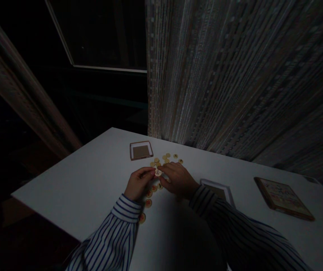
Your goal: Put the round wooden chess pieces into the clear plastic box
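My left hand (136, 184) pinches a round Chinese chess piece (158, 172) between thumb and fingertips, its marked face turned up. From the other side, the fingers of my right hand (179, 178) close on the same piece. Below the hands, several pieces with red characters, one of them a near chess piece (148, 203), lie in a curved line on the white table. Beyond the hands lies a loose group of pale pieces, including a blank-looking piece (156, 160). Two pieces with dark characters, one a far chess piece (175, 156), rest at its right. My right hand partly hides the group.
A shallow open box (141, 158) stands at the back of the white table (93, 180). Another open tray (229, 195) sits partly behind my right sleeve. Farther right lies a flat box with a printed top (284, 197). A string curtain (206, 75) hangs along the back edge.
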Available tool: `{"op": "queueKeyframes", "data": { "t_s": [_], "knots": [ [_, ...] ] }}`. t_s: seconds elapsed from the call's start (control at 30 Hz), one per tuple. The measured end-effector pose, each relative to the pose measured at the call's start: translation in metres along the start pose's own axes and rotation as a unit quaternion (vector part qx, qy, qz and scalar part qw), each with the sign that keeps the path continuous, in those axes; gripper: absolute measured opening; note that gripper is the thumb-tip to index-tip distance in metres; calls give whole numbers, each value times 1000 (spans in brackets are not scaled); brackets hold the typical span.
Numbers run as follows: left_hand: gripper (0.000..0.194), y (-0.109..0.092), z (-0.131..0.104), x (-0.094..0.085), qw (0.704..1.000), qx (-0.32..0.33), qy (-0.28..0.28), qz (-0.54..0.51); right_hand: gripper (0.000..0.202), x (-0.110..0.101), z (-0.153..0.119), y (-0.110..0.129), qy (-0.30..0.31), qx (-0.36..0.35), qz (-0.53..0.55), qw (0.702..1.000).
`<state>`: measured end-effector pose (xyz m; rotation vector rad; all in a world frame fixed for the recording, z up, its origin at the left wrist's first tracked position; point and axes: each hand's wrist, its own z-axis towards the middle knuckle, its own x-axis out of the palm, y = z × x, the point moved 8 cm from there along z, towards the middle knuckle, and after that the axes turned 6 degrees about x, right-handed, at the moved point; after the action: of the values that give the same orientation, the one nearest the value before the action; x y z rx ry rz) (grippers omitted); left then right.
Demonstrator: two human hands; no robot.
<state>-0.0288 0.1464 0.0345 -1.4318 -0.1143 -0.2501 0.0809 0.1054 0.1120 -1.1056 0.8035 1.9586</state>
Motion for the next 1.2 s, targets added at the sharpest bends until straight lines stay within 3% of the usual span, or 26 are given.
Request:
{"op": "queueKeyframes", "data": {
  "t_s": [0.77, 1.2],
  "knots": [
    [26, -41, -26, 12, 999, 17, -16, 37, 24, -29, -17, 14, -45, -32, 33, 998],
    [26, -44, -38, 27, 998, 20, -17, 51, 25, -37, -33, 7, -58, -37, 25, 997]
  ]
}}
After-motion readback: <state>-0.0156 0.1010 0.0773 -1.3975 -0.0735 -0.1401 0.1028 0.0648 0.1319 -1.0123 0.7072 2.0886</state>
